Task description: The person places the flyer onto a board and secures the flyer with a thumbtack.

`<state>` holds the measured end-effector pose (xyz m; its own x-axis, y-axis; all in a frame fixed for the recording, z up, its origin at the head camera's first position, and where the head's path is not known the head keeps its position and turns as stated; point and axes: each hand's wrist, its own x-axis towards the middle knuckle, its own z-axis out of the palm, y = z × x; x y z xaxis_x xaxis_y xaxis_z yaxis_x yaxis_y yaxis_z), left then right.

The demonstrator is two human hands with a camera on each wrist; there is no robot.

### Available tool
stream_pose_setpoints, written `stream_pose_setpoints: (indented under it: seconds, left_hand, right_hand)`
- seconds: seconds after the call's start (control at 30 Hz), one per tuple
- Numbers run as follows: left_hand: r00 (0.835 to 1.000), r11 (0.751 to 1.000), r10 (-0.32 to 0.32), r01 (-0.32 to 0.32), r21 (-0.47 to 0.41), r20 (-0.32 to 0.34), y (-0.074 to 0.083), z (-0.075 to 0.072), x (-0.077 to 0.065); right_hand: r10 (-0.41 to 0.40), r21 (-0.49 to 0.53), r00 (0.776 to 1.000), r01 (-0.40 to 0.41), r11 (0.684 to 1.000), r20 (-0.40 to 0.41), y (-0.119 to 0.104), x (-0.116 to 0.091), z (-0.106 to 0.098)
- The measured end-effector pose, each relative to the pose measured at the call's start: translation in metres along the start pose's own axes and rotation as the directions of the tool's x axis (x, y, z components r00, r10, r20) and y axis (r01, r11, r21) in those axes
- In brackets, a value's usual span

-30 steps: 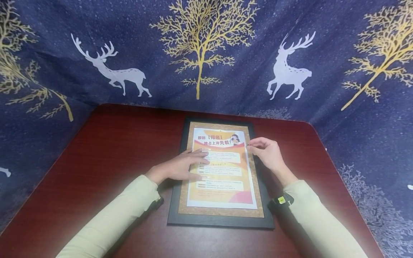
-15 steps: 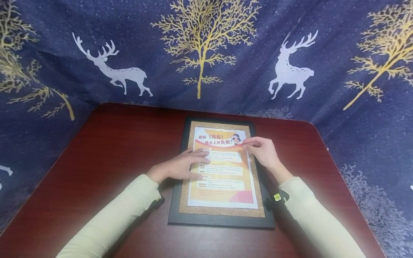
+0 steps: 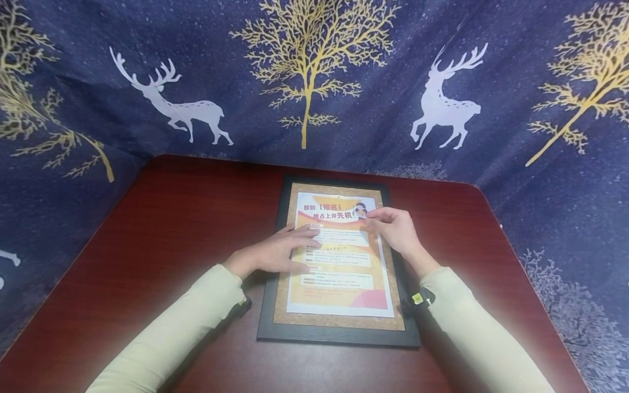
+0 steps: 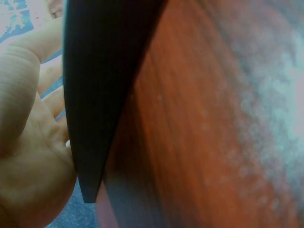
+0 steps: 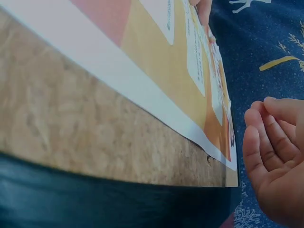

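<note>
Left hand (image 3: 275, 252) fingers lie spread and loose over the printed poster (image 3: 339, 278), while the right hand (image 3: 397, 229) brings thumb and fingertips together at the sheet's upper right edge; I cannot tell whether anything tiny is pinched between them. The poster reaches from beneath the left fingers across to the right fingertips. It looks like thin, smooth paper: light, limp, easily creased or torn, and probably apt to slide under a sideways push. A flat palm would suit its middle, a gentle pinch its margins.

Around it, on both hands' sides, runs the cork panel (image 3: 339, 322), likely stiff and grippy, inside a black frame (image 3: 339, 336) that could be lifted by its rails. Beyond the left hand spreads the reddish table (image 3: 211, 213).

From the right wrist, the poster's edge ripples slightly, and a dark speck (image 5: 208, 159) shows on the cork nearby, neither clear from the head. The left wrist view shows mostly the frame's side, hiding the sheet.
</note>
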<state>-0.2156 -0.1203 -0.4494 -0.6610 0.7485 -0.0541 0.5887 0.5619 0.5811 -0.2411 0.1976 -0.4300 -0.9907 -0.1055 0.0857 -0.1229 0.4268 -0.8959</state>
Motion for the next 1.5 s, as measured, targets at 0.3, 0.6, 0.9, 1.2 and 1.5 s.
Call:
stream_pose_setpoints:
  seconds: [0.3,0.6,0.9,1.2,1.5]
  left_hand:
    - [1.000,1.000,0.010,-0.010,0.003,-0.004,0.001,-0.001,-0.002]
    - [1.000,1.000,-0.012,0.012,0.017,0.008,0.000,-0.001,-0.001]
    - [1.000,1.000,0.010,-0.010,0.018,0.002,-0.001,-0.001,-0.002]
    - [0.999,0.999,0.034,-0.034,0.015,-0.003,-0.002,0.000,-0.001]
    - [1.000,1.000,0.024,-0.024,0.004,0.001,-0.002,-0.001,0.000]
  right_hand:
    - [-0.044,0.011,0.997,0.044,0.999,0.057,-0.001,0.004,0.014]
    - [-0.093,-0.107,0.985,0.108,0.988,0.143,-0.013,0.014,0.041]
    - [-0.128,-0.125,0.963,0.161,0.979,0.236,-0.024,0.026,0.064]
    - [-0.157,-0.191,0.928,0.231,0.954,0.338,-0.026,0.041,0.080]
    - [-0.138,-0.184,0.912,0.222,0.958,0.385,-0.026,0.048,0.084]
